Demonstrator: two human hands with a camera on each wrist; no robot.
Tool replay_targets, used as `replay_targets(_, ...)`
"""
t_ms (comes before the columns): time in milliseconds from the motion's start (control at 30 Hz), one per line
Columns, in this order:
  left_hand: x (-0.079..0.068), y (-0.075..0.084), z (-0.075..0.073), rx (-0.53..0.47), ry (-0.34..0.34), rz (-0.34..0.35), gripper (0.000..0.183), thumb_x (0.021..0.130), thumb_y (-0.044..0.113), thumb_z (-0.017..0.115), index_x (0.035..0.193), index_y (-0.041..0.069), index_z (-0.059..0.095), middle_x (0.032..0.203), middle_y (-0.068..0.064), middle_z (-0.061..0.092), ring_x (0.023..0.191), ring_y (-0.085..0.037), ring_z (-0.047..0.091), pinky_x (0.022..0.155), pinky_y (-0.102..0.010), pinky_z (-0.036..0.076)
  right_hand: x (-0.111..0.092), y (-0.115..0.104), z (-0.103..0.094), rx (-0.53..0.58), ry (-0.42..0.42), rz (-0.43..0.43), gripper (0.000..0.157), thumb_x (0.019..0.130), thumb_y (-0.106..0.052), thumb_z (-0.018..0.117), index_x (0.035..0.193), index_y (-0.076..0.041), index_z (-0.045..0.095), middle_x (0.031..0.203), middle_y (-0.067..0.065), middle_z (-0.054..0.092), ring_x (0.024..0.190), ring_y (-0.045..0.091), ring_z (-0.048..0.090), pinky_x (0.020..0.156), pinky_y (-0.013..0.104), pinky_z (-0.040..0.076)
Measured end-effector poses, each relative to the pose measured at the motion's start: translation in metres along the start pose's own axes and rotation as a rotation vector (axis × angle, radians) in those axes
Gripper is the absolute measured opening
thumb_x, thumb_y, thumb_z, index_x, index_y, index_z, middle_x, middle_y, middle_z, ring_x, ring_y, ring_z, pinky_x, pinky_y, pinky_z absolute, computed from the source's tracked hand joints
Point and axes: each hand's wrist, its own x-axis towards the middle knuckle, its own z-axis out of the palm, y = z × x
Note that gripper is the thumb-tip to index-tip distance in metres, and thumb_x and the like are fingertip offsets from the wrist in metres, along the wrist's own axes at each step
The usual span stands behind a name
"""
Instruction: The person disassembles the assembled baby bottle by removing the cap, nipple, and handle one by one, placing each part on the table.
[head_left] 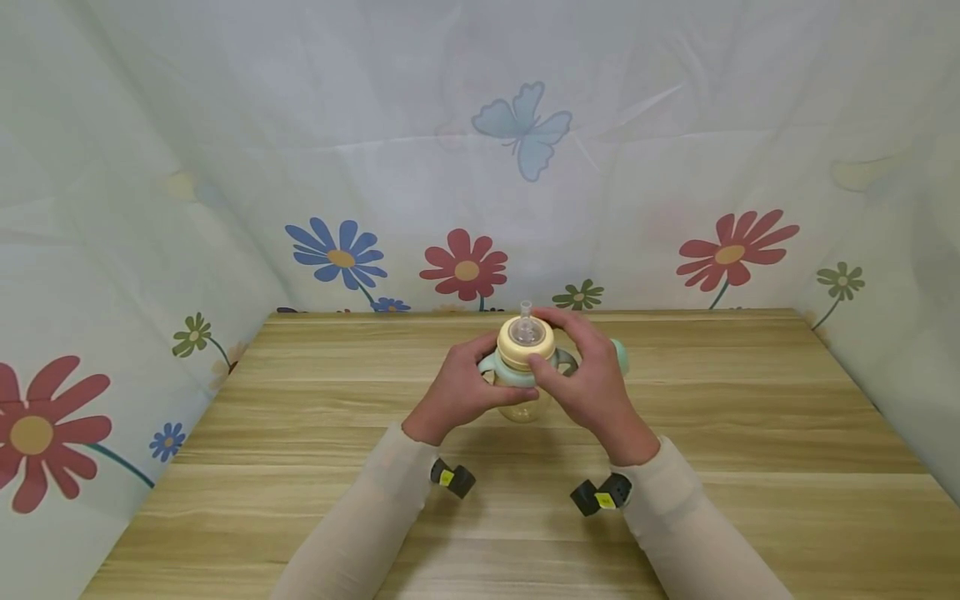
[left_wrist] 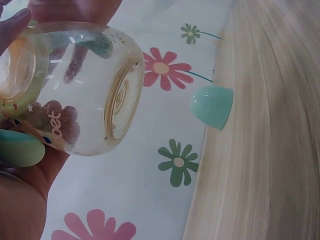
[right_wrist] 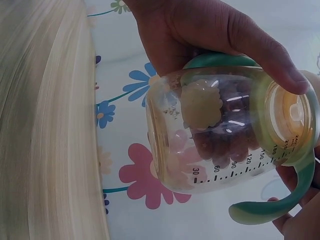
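In the head view a baby bottle is held upright in front of me, with its base above the table. It has a clear body with measuring marks, a pale yellow collar, a clear nipple and green side handles. My left hand grips the bottle from the left, its thumb across the front and fingers behind the body. My right hand holds the collar from the right, thumb in front and index finger behind. A light green dome cap stands on the table behind my right hand.
The wood-grain table stretches out around both arms. A white curtain printed with flowers and a butterfly hangs along its back and sides. Each wrist carries a small black camera on a strap.
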Motion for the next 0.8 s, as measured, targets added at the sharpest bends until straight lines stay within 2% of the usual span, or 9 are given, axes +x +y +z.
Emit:
replay_targets(200,0.0005,-0.0008,0.0000,0.005,0.008,-0.014,0.064,0.072,0.035,0.086,0.130,0.027,0.058,0.122,0.008,0.065,0.105,-0.011,0.063,0.092,-0.033,0.054,0.0004,0.0004,0.0010,0.002,0.013,0.009,0.051,0.083,-0.026,0.070,0.131,-0.018,0.056,0.130,0.001,0.059,0.121,0.018,0.053,0.107,0.052,0.037)
replay_targets(467,0.0008,-0.0010,0.0007,0.004,0.021,-0.015,0.064,0.072,0.036,0.085,0.129,0.030,0.057,0.121,0.010,0.065,0.104,-0.011,0.063,0.091,-0.034,0.054,0.0014,-0.0019,0.0024,0.010,0.056,0.060,0.056,0.077,-0.029,0.080,0.125,-0.015,0.055,0.123,0.000,0.058,0.116,0.016,0.052,0.105,0.048,0.037)
replay_targets(800,0.0005,0.0001,0.0013,0.020,0.030,-0.002,0.062,0.072,0.038,0.085,0.128,0.028,0.059,0.121,0.010,0.065,0.104,-0.012,0.062,0.090,-0.033,0.055,0.0028,-0.0041,0.0029,-0.019,0.054,0.111,0.062,0.073,-0.037,0.084,0.124,-0.017,0.055,0.121,-0.003,0.058,0.115,0.014,0.053,0.105,0.048,0.038)
